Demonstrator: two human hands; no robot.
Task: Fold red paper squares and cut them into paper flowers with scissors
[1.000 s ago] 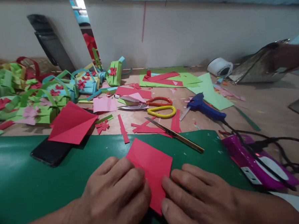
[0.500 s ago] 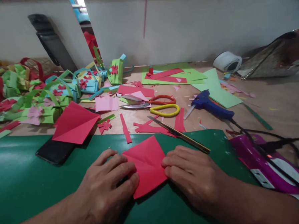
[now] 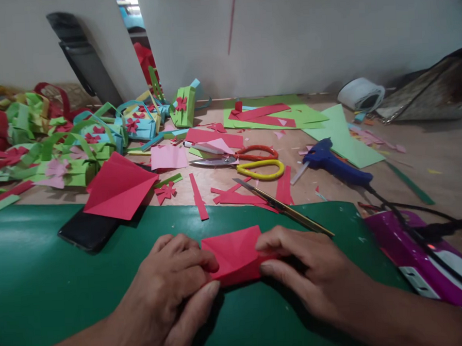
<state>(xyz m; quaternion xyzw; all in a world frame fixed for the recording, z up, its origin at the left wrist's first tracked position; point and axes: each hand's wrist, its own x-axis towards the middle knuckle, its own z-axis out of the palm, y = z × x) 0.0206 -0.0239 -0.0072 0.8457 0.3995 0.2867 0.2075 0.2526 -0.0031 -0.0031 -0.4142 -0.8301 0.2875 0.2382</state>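
Between my two hands a red paper sheet (image 3: 233, 250) stands partly folded on the green cutting mat (image 3: 116, 282), its near edge bent up. My left hand (image 3: 171, 284) pinches its left side, thumb in front and fingers over the top. On the right side, my right hand (image 3: 305, 264) grips the paper between thumb and fingers. Just beyond the right hand lies a gold utility knife (image 3: 291, 211). More red paper squares (image 3: 119, 186) rest on a black phone (image 3: 89, 229) to the left.
Scissors (image 3: 257, 164) with red and yellow handles lie beyond the mat among paper scraps. A blue glue gun (image 3: 333, 162) and a purple power strip (image 3: 432, 255) with cables are on the right. Small paper baskets (image 3: 97, 138) crowd the back left.
The red paper was lying nearly flat; its near part is now lifted and folded up. My thumbs have come round to its front. The view has shifted slightly.
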